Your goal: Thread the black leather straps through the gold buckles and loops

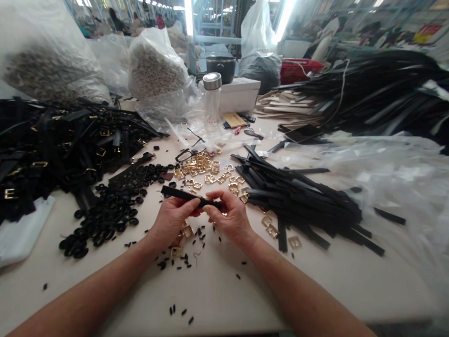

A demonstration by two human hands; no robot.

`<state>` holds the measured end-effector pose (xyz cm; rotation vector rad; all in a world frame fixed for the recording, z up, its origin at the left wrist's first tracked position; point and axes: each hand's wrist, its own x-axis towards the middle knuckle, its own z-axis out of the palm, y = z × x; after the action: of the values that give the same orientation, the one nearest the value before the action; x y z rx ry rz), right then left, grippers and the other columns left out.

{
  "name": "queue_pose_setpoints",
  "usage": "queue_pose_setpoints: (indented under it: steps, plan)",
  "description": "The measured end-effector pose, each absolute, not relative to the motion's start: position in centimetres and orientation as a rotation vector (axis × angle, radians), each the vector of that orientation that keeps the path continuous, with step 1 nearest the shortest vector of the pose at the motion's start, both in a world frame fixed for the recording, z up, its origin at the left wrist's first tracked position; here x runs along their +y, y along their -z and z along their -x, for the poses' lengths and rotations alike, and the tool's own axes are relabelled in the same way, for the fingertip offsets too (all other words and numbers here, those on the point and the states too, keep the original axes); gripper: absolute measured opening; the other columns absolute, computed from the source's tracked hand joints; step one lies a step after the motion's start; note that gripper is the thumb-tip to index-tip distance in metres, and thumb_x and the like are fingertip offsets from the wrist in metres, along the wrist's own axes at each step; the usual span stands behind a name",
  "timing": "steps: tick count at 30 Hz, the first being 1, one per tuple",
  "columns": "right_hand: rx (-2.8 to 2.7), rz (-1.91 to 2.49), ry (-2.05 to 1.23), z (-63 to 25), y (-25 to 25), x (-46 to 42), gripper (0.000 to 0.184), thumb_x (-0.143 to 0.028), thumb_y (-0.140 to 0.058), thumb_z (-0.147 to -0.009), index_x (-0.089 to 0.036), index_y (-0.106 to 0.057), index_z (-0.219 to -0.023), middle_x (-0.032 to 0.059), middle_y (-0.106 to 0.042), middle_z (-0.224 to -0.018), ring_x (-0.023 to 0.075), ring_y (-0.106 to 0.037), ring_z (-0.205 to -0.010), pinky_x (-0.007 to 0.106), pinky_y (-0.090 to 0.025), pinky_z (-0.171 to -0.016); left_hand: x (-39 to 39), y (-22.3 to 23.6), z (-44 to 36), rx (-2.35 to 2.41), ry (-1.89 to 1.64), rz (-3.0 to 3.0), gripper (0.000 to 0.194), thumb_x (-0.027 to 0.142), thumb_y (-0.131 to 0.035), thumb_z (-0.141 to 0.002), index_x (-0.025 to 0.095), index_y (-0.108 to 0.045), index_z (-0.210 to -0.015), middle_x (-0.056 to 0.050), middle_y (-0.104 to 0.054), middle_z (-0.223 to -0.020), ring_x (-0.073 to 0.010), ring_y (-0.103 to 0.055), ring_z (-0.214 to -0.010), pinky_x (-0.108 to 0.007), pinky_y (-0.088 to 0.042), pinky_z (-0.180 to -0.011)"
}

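Observation:
Between both hands, above the middle of the table, is a black strap. My left hand pinches it near its middle, thumb on top, and its free end points up and left. At the strap's right end, the fingers and thumb of my right hand are closed on it; my fingers partly hide that end. Gold buckles lie in a heap just beyond my hands, with a few more gold buckles under my left hand. Small black bits are scattered below the hands.
Black rings are heaped at left, before a pile of buckled straps. Loose black strips lie at right beside plastic sheeting. A glass bottle, a white box and filled plastic bags stand behind.

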<state>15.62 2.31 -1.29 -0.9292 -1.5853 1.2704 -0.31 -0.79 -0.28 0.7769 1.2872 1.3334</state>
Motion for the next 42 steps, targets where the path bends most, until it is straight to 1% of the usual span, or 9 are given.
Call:
queue_pose_setpoints:
  steps: [3,5,10,14,17,21,28,32,42]
  plan:
    - [-1.55,0.891,-1.28,-15.7,1.6,2.7,0.056,-0.032,-0.078,-0.07,-0.025,-0.054,-0.121,0.0028,-0.063,-0.113,0.0039,-0.052,-0.053,0.019,-0.048,-0.048,-0.6,0.3,0.5,1.192,-1.379,-0.571,0.029,0.03,-0.088,-0.059,0.013,-0.071,-0.077,-0.003,-0.073,-0.073,-0.0093,-0.063,-0.056,-0.018,-0.053,-0.054]
    - [-1.535,0.883,-1.321,-15.7,2.0,3.0,0.062,-0.032,-0.08,-0.069,-0.027,-0.052,-0.124,0.0016,-0.062,-0.111,0.0033,-0.05,-0.051,0.018,-0.046,-0.046,-0.5,0.1,0.6,1.152,-1.398,-0.458,0.029,0.025,-0.089,-0.057,0.013,-0.07,-0.074,-0.001,-0.071,-0.07,-0.0075,-0.063,-0.052,-0.015,-0.052,-0.05]
    - [-1.54,0.879,-1.339,-15.5,2.8,3.0,0.046,-0.03,-0.078,-0.071,-0.023,-0.061,-0.112,-0.0015,-0.064,-0.085,0.0086,-0.059,-0.06,0.021,-0.051,-0.055,-0.6,-0.6,0.7,1.136,-1.396,-0.343,0.021,0.014,-0.085,-0.063,0.011,-0.067,-0.074,0.0,-0.069,-0.065,-0.0067,-0.063,-0.049,-0.011,-0.051,-0.045]
    - [-1.484,0.84,-1.371,-15.3,2.6,2.7,0.044,-0.031,-0.078,-0.07,-0.022,-0.062,-0.11,-0.0009,-0.066,-0.081,0.0106,-0.062,-0.064,0.023,-0.053,-0.059,-0.7,-1.1,0.6,1.16,-1.38,-0.284,0.013,0.009,-0.078,-0.072,0.011,-0.065,-0.072,0.0,-0.068,-0.061,-0.0062,-0.062,-0.047,-0.01,-0.051,-0.044]
    - [-1.394,0.837,-1.439,-15.3,2.3,2.7,0.04,-0.034,-0.078,-0.07,-0.021,-0.062,-0.104,-0.0011,-0.066,-0.078,0.0105,-0.063,-0.061,0.021,-0.052,-0.055,-0.6,-0.8,0.8,1.154,-1.376,-0.263,0.011,0.011,-0.076,-0.074,0.012,-0.065,-0.072,0.0,-0.067,-0.062,-0.0059,-0.062,-0.048,-0.01,-0.051,-0.044]
    - [-1.391,0.921,-1.52,-15.5,2.3,2.7,0.028,-0.042,-0.073,-0.076,-0.017,-0.061,-0.077,-0.0036,-0.061,-0.059,0.0087,-0.059,-0.047,0.017,-0.044,-0.043,-0.5,0.1,1.2,1.162,-1.481,-0.34,0.017,0.016,-0.081,-0.069,0.014,-0.067,-0.077,0.0,-0.07,-0.068,-0.0075,-0.066,-0.056,-0.011,-0.052,-0.05]
    - [-1.562,0.768,-1.568,-15.8,2.2,2.4,0.036,-0.048,-0.053,-0.091,-0.017,-0.069,-0.1,0.0044,-0.07,-0.086,0.011,-0.068,-0.062,0.021,-0.053,-0.056,-1.3,0.0,1.3,1.296,-1.575,-1.199,0.01,0.022,-0.078,-0.074,0.022,-0.072,-0.082,-0.002,-0.071,-0.093,-0.0163,-0.068,-0.085,-0.025,-0.055,-0.076]
    - [-1.55,0.691,-1.603,-15.8,1.6,2.1,0.039,-0.051,-0.053,-0.091,-0.018,-0.067,-0.106,0.0058,-0.07,-0.094,0.0133,-0.07,-0.071,0.024,-0.055,-0.065,-1.5,-0.5,2.2,1.36,-1.498,-1.794,0.012,0.02,-0.072,-0.077,0.025,-0.076,-0.088,-0.006,-0.071,-0.097,-0.0213,-0.067,-0.092,-0.031,-0.053,-0.084]
    - [-1.311,0.799,-1.66,-15.3,1.6,2.1,0.037,-0.053,-0.063,-0.083,-0.017,-0.063,-0.092,0.0001,-0.067,-0.072,0.0125,-0.066,-0.062,0.024,-0.054,-0.06,-1.3,-0.2,2.1,1.326,-1.32,-2.282,0.022,0.015,-0.059,-0.083,0.029,-0.076,-0.087,-0.005,-0.074,-0.093,-0.0204,-0.067,-0.09,-0.034,-0.054,-0.085]
